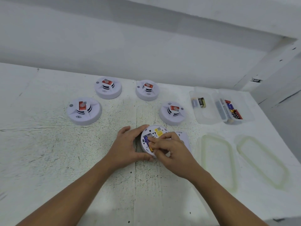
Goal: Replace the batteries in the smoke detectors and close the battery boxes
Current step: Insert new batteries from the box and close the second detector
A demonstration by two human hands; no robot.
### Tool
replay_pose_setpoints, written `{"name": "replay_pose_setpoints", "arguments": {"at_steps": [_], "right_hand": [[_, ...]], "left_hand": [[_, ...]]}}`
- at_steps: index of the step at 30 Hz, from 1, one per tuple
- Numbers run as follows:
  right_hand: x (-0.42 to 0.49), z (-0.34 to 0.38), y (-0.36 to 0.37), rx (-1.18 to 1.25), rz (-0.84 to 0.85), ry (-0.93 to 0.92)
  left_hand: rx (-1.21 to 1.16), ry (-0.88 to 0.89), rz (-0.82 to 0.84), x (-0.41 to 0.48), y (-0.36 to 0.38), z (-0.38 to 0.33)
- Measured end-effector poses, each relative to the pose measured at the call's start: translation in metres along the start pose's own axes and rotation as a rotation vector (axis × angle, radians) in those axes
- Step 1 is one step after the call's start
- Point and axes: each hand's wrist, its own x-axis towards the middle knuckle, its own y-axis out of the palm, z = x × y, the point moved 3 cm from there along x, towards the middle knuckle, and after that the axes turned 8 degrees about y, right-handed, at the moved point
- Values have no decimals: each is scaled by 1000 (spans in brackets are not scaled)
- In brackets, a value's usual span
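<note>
Detector point(160, 133) was recorded upturned, compartment open, at lower centre of the desk point(48, 160). Left hand point(128, 144): grip curled round the detector's left rim. Right hand point(169, 149): grip pinched on a blue battery point(146, 140) in the compartment. Four other detectors point(84, 110) were noted above it, and clear boxes point(205, 115) at right.

A white worktable point(48, 160), its surface scuffed, flecked with dark specks and split by a straight seam point(135, 185), stands against a plain white wall point(114, 46) in soft, even light, with grey floor point(288, 121) past its right edge.
</note>
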Motion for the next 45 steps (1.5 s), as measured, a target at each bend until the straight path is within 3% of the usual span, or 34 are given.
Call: {"name": "replay_pose_setpoints", "arguments": {"at_steps": [5, 11, 13, 17, 19, 21, 24, 26, 30, 37, 41, 43, 45], "right_hand": [[7, 8, -10, 166, 71, 143], [22, 0, -67, 574, 262, 334], [31, -18, -105, 731, 191, 373], [45, -68, -194, 886, -236, 489], [53, -100, -229, 707, -423, 565], [65, -132, -250, 359, -480, 670], [78, -158, -253, -284, -327, 785], [79, -162, -246, -477, -266, 761], [82, -169, -229, -654, -268, 743], [87, -175, -223, -754, -237, 694], [84, -176, -239, -477, -397, 682], [80, -164, -251, -56, -551, 681], [73, -143, -254, 473, -580, 667]], "left_hand": [[-11, -12, 6, -2, 5, 8], [-15, -132, 24, -2, 8, 24], [4, -152, 26, 0, 10, 29], [-9, -151, -28, 2, 13, 28], [-24, -163, -54, 2, 15, 28], [-29, -161, -68, 4, 16, 27], [-3, -134, -82, 7, 17, 24], [-14, -128, -105, 8, 18, 23], [-31, -102, -138, 8, 20, 24], [-19, -112, -131, 7, 18, 19], [0, -121, -114, 7, 17, 17], [4, -107, -114, 8, 17, 15], [7, -100, -110, 8, 15, 13]]}}
